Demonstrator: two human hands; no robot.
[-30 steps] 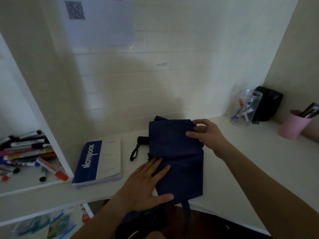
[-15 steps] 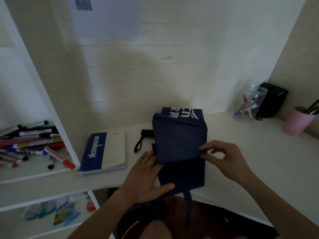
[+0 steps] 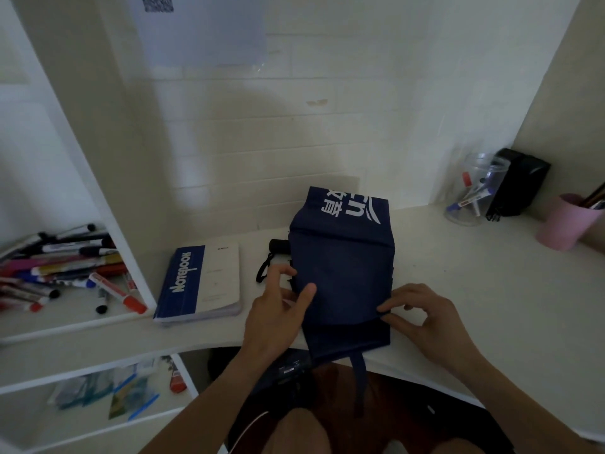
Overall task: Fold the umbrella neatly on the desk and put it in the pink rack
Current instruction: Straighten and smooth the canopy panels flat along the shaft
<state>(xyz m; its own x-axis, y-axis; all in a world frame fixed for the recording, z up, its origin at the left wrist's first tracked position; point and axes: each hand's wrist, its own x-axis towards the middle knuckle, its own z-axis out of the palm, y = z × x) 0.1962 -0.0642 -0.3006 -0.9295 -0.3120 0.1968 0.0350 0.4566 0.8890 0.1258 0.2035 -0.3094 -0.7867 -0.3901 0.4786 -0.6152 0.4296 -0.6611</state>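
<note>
Two hands work on the umbrella (image 3: 342, 270) on the desk (image 3: 458, 290). The right hand (image 3: 422, 317) pinches a cloth flap's edge. The left hand (image 3: 278, 309) has loose fingers and its thumb presses the cloth. Folding seems half done; next, roll it tight. Its black handle (image 3: 278, 246) points left, so it lies left to right. Farther off stands the pink rack (image 3: 564, 222).
</note>
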